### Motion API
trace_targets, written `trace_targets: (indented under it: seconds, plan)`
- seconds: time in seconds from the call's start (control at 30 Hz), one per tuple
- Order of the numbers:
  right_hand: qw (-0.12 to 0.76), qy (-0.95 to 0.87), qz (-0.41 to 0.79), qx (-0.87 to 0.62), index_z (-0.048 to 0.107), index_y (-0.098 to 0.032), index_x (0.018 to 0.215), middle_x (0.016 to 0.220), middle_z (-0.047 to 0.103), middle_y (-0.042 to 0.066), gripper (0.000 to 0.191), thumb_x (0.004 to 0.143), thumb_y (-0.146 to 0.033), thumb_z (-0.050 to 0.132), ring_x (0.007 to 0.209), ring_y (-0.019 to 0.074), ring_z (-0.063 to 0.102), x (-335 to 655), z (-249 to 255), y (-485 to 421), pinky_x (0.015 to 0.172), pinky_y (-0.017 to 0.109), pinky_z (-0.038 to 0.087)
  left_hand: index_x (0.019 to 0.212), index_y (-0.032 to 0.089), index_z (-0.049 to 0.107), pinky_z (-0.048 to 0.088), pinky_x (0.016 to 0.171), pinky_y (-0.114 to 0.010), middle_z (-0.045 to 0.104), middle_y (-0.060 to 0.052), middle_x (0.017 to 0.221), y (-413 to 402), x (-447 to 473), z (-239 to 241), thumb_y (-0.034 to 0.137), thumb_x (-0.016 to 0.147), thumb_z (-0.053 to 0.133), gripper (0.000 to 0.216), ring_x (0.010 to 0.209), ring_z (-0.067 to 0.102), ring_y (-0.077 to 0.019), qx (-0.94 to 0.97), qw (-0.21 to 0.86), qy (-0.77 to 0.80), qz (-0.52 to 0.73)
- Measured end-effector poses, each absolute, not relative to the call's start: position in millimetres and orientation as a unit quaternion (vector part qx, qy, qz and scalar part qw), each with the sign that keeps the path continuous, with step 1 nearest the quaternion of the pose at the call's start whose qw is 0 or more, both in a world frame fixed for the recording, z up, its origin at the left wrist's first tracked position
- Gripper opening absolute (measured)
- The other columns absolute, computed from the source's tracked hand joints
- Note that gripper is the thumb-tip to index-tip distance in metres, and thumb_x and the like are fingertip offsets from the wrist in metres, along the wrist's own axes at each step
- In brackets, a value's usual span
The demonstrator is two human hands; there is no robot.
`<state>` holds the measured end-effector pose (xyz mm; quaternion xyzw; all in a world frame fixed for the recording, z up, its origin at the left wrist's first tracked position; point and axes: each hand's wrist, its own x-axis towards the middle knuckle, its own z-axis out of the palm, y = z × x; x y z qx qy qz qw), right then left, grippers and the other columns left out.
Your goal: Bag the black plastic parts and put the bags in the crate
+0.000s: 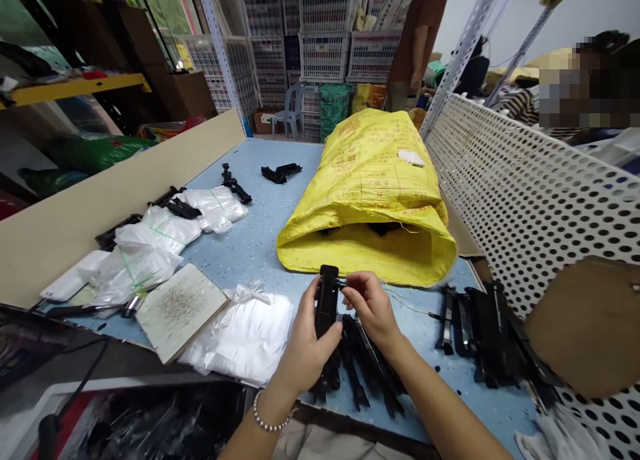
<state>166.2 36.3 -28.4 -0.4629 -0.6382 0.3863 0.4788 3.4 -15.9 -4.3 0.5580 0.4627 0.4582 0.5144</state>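
Observation:
My left hand [303,333] grips an upright black plastic part [326,300] with a small metal piece [342,283] at its upper side. My right hand [370,307] pinches that metal piece between its fingers. Beneath both hands lies a heap of similar long black parts [360,367]. A yellow woven sack [367,200] with red print lies just beyond, its open mouth facing me and dark items inside. To the right sits another black pile [480,333]. Two more black parts [281,173] lie further along the blue table.
The blue speckled table [260,247] holds white plastic-wrapped packs [145,253], a white bag [240,337] and a board with debris [180,310]. A perforated white metal panel [530,193] runs along the right. Stacked white crates [323,47] and a standing person [415,40] are behind.

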Motion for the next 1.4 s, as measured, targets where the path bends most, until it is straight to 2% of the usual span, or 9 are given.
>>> trace_targets:
  seconds: [0.13,0.37,0.5,0.63,0.83,0.93,1.07,1.3,1.4]
  plan:
    - [0.45,-0.706,0.317,-0.445,0.056,-0.022,0.085,0.078,0.057,0.004,0.03,0.091,-0.051,0.051,0.072,0.0176,0.054,168,-26,38,0.068,0.032,0.045,0.151,0.028,0.024,0.04,0.108,-0.046,0.045,-0.011,0.141,-19,8,-10,0.022,0.086,0.058,0.074,0.129,0.046,-0.0291,0.607,0.435,0.483,0.457]
    - [0.348,-0.478,0.689,-0.419,0.044,-0.022,0.071,0.049,0.034,-0.008,0.048,0.09,-0.065,0.038,0.038,0.0078,0.024,163,-22,34,0.038,0.022,0.021,0.153,0.028,0.016,0.04,0.106,-0.047,0.042,-0.013,0.14,-18,7,-11,0.012,0.084,0.05,0.079,0.125,0.048,-0.0264,0.672,0.343,0.507,0.417]
    - [0.325,-0.746,0.391,-0.431,0.056,-0.019,0.091,0.076,0.059,0.004,0.038,0.094,-0.055,0.044,0.064,0.015,0.052,183,-5,43,0.057,0.026,0.041,0.151,0.027,0.026,0.041,0.107,-0.045,0.047,-0.01,0.138,-17,-3,-5,0.014,0.082,0.055,0.076,0.125,0.049,-0.0269,0.624,0.433,0.497,0.42]
    - [0.266,-0.889,0.113,-0.355,0.063,-0.017,0.084,0.075,0.061,0.009,0.036,0.095,-0.047,0.047,0.07,0.0185,0.054,193,8,52,0.064,0.03,0.044,0.15,0.028,0.029,0.048,0.098,-0.044,0.05,-0.009,0.137,-19,-3,1,0.015,0.079,0.057,0.077,0.116,0.055,-0.0268,0.594,0.484,0.484,0.422]
    - [0.279,-0.811,0.294,-0.423,0.063,-0.016,0.071,0.047,0.05,-0.004,0.063,0.1,-0.053,0.021,0.04,0.0107,0.04,177,7,47,0.037,0.022,0.035,0.15,0.028,0.03,0.045,0.103,-0.044,0.048,-0.009,0.14,-18,-3,2,0.014,0.076,0.059,0.08,0.122,0.051,-0.0274,0.593,0.461,0.498,0.434]
    - [0.232,-0.824,0.319,-0.406,0.062,-0.016,0.089,0.061,0.059,0.0,0.049,0.101,-0.049,0.028,0.049,0.0113,0.05,180,9,48,0.047,0.023,0.041,0.15,0.029,0.029,0.053,0.091,-0.039,0.046,-0.009,0.142,-18,-6,4,0.013,0.075,0.059,0.083,0.116,0.055,-0.0272,0.564,0.497,0.499,0.43]
    - [0.241,-0.885,0.164,-0.363,0.061,-0.019,0.088,0.079,0.061,0.007,0.034,0.095,-0.049,0.047,0.074,0.0184,0.055,189,12,56,0.066,0.029,0.044,0.151,0.03,0.026,0.058,0.065,-0.032,0.044,-0.011,0.143,-20,-2,8,0.015,0.075,0.056,0.083,0.099,0.062,-0.0249,0.504,0.572,0.495,0.417]
    - [0.262,-0.768,0.423,-0.403,0.054,-0.02,0.08,0.06,0.055,-0.001,0.052,0.1,-0.056,0.022,0.051,0.0128,0.05,176,0,45,0.051,0.025,0.039,0.147,0.023,0.034,0.057,0.065,-0.031,0.058,-0.011,0.122,-11,2,7,0.016,0.072,0.057,0.079,0.076,0.061,-0.0168,0.468,0.572,0.5,0.452]
    - [0.228,-0.835,0.337,-0.369,0.058,-0.02,0.09,0.076,0.064,0.004,0.048,0.097,-0.059,0.031,0.066,0.0165,0.057,172,-2,24,0.06,0.028,0.042,0.143,0.019,0.039,0.054,0.068,-0.03,0.064,-0.006,0.1,-3,-7,5,0.019,0.072,0.059,0.074,0.07,0.061,-0.0148,0.438,0.556,0.517,0.482]
